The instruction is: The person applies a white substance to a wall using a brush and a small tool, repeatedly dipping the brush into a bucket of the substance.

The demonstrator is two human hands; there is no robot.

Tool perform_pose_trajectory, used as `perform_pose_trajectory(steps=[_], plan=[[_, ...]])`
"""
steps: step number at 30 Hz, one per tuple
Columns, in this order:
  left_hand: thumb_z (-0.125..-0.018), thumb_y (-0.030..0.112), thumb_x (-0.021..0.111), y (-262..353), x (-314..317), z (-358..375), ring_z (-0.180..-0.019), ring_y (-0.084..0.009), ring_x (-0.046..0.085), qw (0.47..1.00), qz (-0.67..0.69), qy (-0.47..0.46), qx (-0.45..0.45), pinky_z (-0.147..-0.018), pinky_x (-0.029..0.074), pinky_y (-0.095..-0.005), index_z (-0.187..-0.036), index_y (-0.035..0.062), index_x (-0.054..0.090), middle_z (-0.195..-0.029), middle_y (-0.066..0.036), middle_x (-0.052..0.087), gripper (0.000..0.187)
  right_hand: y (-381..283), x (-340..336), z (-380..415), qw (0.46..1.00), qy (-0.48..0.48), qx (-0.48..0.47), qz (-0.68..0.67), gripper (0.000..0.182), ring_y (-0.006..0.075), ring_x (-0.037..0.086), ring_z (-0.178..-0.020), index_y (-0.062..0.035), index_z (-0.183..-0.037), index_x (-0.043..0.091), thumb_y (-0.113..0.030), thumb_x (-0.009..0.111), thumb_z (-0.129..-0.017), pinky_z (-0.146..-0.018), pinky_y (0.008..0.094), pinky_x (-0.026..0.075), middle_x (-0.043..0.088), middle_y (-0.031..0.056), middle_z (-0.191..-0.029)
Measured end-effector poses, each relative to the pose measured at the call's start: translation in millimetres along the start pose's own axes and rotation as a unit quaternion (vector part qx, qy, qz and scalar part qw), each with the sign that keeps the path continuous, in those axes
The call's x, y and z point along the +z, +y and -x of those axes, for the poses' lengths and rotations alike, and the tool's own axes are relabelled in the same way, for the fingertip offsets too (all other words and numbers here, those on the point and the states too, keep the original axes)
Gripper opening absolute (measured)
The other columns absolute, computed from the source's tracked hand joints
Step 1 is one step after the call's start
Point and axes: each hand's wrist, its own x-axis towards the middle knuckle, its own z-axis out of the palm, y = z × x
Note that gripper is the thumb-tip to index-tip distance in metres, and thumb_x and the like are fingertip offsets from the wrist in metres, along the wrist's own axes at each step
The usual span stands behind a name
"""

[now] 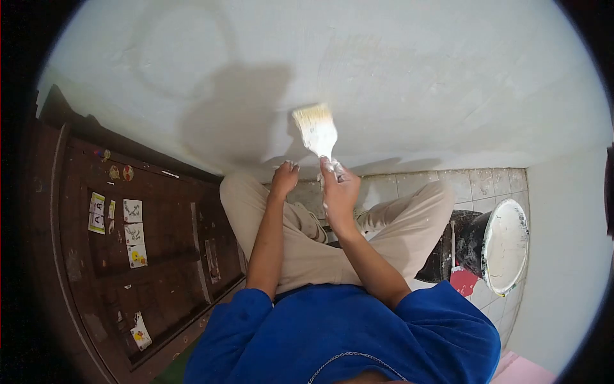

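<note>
My right hand (339, 190) is closed around the handle of a flat paintbrush (318, 131), its bristles pointing up toward the pale wall (409, 83). White paint coats the brush's lower half and smears my right fingers and thumb. Over my left knee, my left hand (285, 178) is curled shut, with white paint on its fingertips; its palm is hidden and nothing sticks out of it. The brush's bristle tips overlap the wall in this view, beside a dark shadow.
On my right, a black bucket (472, 241) stands beside a round, paint-covered white surface (506, 246). A red piece (463, 280) lies on the tiled floor (483, 185). A brown wooden door or panel (173, 224) with stickers is close on my left.
</note>
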Motion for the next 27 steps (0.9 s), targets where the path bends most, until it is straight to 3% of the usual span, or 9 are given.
perform_pose_trajectory(steps=[4, 7, 9, 12, 15, 18, 21, 24, 27], plan=[[-0.089, 0.029, 0.053, 2.1, 8.3, 2.6, -0.104, -0.0388, 0.059, 0.996, 0.076, -0.003, 0.051, -0.089, 0.045, -0.0416, -0.113, -0.0037, 0.057, -0.11, -0.025, 0.062, 0.04, -30.4, 0.6, -1.0, 0.992, 0.004, -0.128, 0.004, 0.028, 0.0021, 0.032, -0.047, -0.0037, -0.071, 0.06, -0.021, 0.06, -0.093, -0.042, 0.0233, 0.022, 0.041, -0.0078, -0.054], [-0.089, 0.028, 0.056, 17.6, -2.1, 7.4, -0.102, -0.0379, 0.06, 0.994, 0.095, -0.056, 0.015, -0.087, 0.046, -0.0411, -0.114, -0.0034, 0.057, -0.108, -0.025, 0.063, 0.04, 63.4, -21.0, -22.6, 0.991, -0.008, -0.038, 0.128, 0.032, 0.0078, 0.043, -0.052, 0.0039, -0.084, 0.066, -0.026, 0.059, -0.092, -0.049, 0.0313, 0.039, 0.054, 0.0036, -0.056], [-0.089, 0.029, 0.057, 24.1, -2.8, 9.3, -0.101, -0.0369, 0.061, 0.996, 0.062, -0.065, 0.007, -0.086, 0.046, -0.0407, -0.115, -0.0027, 0.057, -0.106, -0.024, 0.064, 0.041, 153.0, -43.4, -25.4, 0.972, 0.013, 0.042, 0.231, 0.033, 0.0112, 0.046, -0.05, 0.0032, -0.081, 0.067, -0.027, 0.06, -0.091, -0.05, 0.0357, 0.041, 0.053, 0.0073, -0.053], [-0.089, 0.029, 0.057, 8.5, 2.0, 5.9, -0.1, -0.036, 0.062, 0.998, 0.002, -0.033, 0.05, -0.085, 0.047, -0.0404, -0.116, -0.0016, 0.056, -0.105, -0.024, 0.064, 0.041, 159.8, -59.7, -22.5, 0.966, 0.055, 0.116, 0.226, 0.031, 0.0044, 0.035, -0.041, -0.0032, -0.068, 0.06, -0.023, 0.061, -0.091, -0.039, 0.0249, 0.025, 0.042, -0.004, -0.048], [-0.089, 0.03, 0.056, 6.1, 7.3, 11.7, -0.101, -0.0369, 0.061, 0.997, 0.027, -0.063, 0.031, -0.086, 0.047, -0.041, -0.117, -0.001, 0.056, -0.105, -0.024, 0.064, 0.042, 101.0, -53.1, -34.6, 0.988, 0.054, 0.125, 0.07, 0.027, 0.004, 0.034, -0.043, -0.0013, -0.072, 0.062, -0.021, 0.061, -0.091, -0.041, 0.0243, 0.024, 0.043, -0.005, -0.05], [-0.089, 0.03, 0.056, 12.9, 0.5, 7.6, -0.102, -0.0374, 0.06, 0.995, 0.039, -0.096, 0.013, -0.087, 0.046, -0.0414, -0.118, -0.0009, 0.055, -0.109, -0.024, 0.063, 0.042, 30.3, -49.7, -17.8, 0.995, 0.047, 0.072, -0.054, 0.026, 0.0028, 0.033, -0.046, 0.0012, -0.075, 0.062, -0.019, 0.061, -0.091, -0.042, 0.0234, 0.023, 0.044, -0.0062, -0.054], [-0.09, 0.031, 0.056, 7.9, 9.8, 7.3, -0.103, -0.0365, 0.06, 0.995, -0.006, -0.078, 0.058, -0.089, 0.046, -0.0412, -0.119, -0.0007, 0.054, -0.111, -0.023, 0.062, 0.043, -35.0, -53.7, -10.0, 0.994, 0.049, -0.094, -0.029, 0.031, 0.0059, 0.037, -0.049, 0.0019, -0.077, 0.062, -0.025, 0.06, -0.093, -0.046, 0.0243, 0.029, 0.049, -0.0052, -0.058], [-0.09, 0.031, 0.056, 13.7, 13.1, 6.4, -0.102, -0.0353, 0.061, 0.994, 0.001, -0.094, 0.057, -0.088, 0.046, -0.0407, -0.119, -0.0008, 0.054, -0.111, -0.022, 0.062, 0.043, -37.7, -56.9, -20.2, 0.989, 0.075, -0.128, 0.025, 0.03, 0.0072, 0.04, -0.051, 0.003, -0.077, 0.062, -0.023, 0.061, -0.091, -0.048, 0.0245, 0.031, 0.052, -0.0022, -0.06], [-0.09, 0.031, 0.056, 18.8, 18.8, 3.6, -0.098, -0.0347, 0.062, 0.994, 0.008, -0.1, 0.041, -0.085, 0.047, -0.0398, -0.119, -0.0013, 0.054, -0.11, -0.022, 0.063, 0.043, 88.5, -82.8, -46.8, 0.972, 0.125, -0.053, 0.194, 0.033, 0.0097, 0.042, -0.049, 0.0054, -0.078, 0.063, -0.025, 0.062, -0.09, -0.048, 0.0276, 0.034, 0.054, 0.0019, -0.057]])
